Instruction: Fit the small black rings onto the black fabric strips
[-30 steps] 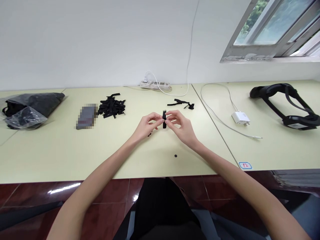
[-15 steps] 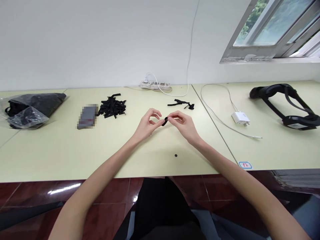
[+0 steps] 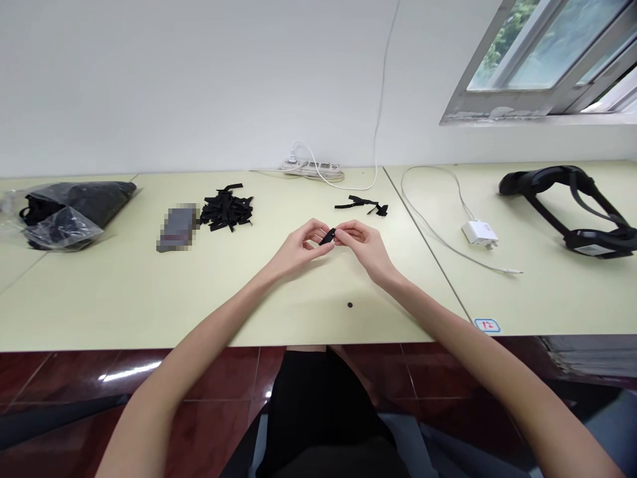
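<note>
While both forearms are hovering over the counter point(image 3: 124, 299), the left hand point(image 3: 298, 251) and right hand point(image 3: 362, 244) are pinching a small black strip point(image 3: 327, 236) between their fingertips, near the counter's middle.

free: table point(image 3: 124, 292) front-left | blocked: strip pile point(image 3: 226, 210), pixelated block point(image 3: 176, 228) behind

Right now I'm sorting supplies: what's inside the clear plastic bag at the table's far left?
The plastic bag holds dark black material, bunched together. Glare and folds hide what the pieces are.
</note>
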